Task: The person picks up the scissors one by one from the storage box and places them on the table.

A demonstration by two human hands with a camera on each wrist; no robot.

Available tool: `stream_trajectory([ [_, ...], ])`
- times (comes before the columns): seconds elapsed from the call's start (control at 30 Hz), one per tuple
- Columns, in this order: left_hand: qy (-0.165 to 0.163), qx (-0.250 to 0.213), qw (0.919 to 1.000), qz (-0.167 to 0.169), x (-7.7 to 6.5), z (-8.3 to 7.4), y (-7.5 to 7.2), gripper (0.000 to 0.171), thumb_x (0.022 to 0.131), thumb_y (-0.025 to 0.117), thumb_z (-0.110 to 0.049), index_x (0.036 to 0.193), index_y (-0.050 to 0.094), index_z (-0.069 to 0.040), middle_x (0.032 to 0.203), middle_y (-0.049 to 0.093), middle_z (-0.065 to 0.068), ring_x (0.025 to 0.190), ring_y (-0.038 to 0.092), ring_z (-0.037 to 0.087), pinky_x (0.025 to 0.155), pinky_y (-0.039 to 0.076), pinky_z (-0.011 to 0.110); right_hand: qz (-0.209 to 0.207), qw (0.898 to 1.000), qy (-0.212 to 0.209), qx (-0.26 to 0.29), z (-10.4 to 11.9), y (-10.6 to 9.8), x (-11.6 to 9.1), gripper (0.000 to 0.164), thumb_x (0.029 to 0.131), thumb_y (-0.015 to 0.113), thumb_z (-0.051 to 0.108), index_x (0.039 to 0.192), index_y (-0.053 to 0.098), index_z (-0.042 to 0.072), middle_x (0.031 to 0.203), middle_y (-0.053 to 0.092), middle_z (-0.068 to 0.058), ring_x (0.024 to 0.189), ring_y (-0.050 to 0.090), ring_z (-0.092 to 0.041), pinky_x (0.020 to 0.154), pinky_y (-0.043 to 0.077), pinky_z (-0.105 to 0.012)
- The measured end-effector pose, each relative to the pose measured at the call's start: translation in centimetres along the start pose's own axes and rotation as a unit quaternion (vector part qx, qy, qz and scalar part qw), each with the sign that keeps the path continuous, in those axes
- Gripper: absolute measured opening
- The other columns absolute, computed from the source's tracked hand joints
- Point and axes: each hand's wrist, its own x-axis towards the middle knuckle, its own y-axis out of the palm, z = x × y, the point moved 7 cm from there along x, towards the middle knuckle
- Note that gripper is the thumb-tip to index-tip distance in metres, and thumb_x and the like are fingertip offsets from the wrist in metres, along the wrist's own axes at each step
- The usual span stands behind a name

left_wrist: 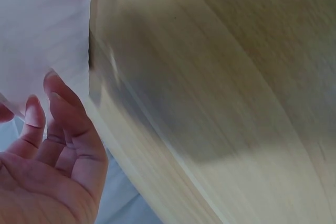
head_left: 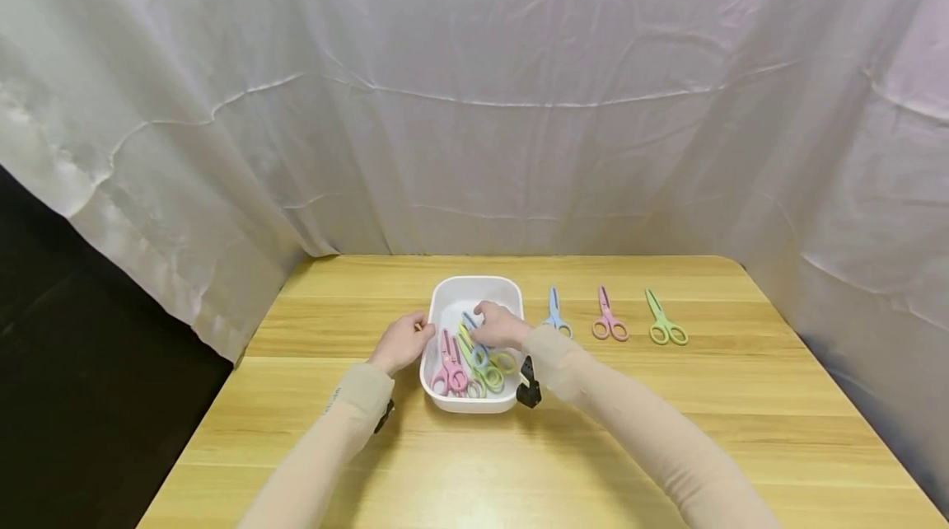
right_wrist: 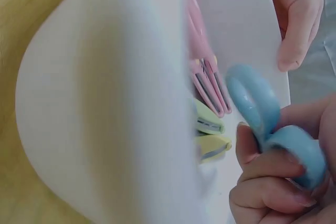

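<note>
A white plastic bin (head_left: 471, 405) holds several pairs of scissors. My left hand (head_left: 402, 341) grips its left wall; in the right wrist view the thumb (right_wrist: 295, 51) laps over the rim, and in the left wrist view the curled fingers (left_wrist: 68, 108) lie along the outside. My right hand (head_left: 500, 326) reaches into the bin. It holds blue scissors (right_wrist: 254, 98) by the handle loops, which stick up between the fingers. Pink scissors (head_left: 451, 368) lie at the left inside the bin, with green scissors (head_left: 492, 379) and yellow scissors (right_wrist: 214, 147) beside them.
To the right of the bin, blue scissors (head_left: 554, 311), pink scissors (head_left: 605, 316) and green scissors (head_left: 661, 319) lie in a row on the wooden table (head_left: 474, 471), blades pointing away. A pale curtain (head_left: 474, 142) hangs behind the table and along its sides.
</note>
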Motion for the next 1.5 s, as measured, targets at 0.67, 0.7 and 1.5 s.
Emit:
stream_trajectory([
  [0.67, -0.006, 0.032, 0.999, -0.031, 0.2, -0.2, 0.0, 0.019, 0.095, 0.055, -0.026, 0.084, 0.057, -0.011, 0.071, 0.055, 0.004, 0.066, 0.052, 0.017, 0.056, 0.041, 0.025, -0.051, 0.993, -0.007, 0.107, -0.3, -0.7, -0.4, 0.053, 0.091, 0.065, 0.018, 0.138, 0.052, -0.003, 0.107, 0.066, -0.015, 0.09, 0.065, -0.02, 0.083, 0.058, -0.032],
  [0.7, -0.007, 0.033, 0.9989, -0.033, 0.2, -0.2, 0.0, 0.019, 0.095, 0.055, -0.026, 0.083, 0.057, -0.011, 0.071, 0.056, 0.004, 0.066, 0.053, 0.018, 0.056, 0.041, 0.025, -0.051, 0.992, -0.006, 0.114, -0.4, -0.8, -0.4, 0.053, 0.091, 0.065, 0.018, 0.139, 0.051, -0.003, 0.106, 0.067, -0.015, 0.09, 0.065, -0.02, 0.083, 0.058, -0.031],
  [1.5, -0.013, 0.057, 0.997, -0.051, 0.2, -0.1, 0.1, 0.018, 0.094, 0.057, -0.025, 0.083, 0.06, -0.01, 0.077, 0.063, 0.007, 0.071, 0.06, 0.019, 0.058, 0.045, 0.024, -0.093, 0.972, -0.016, 0.215, -2.1, -3.9, -3.1, 0.049, 0.097, 0.06, 0.019, 0.141, 0.05, 0.0, 0.122, 0.066, -0.026, 0.1, 0.067, -0.023, 0.087, 0.056, -0.03],
])
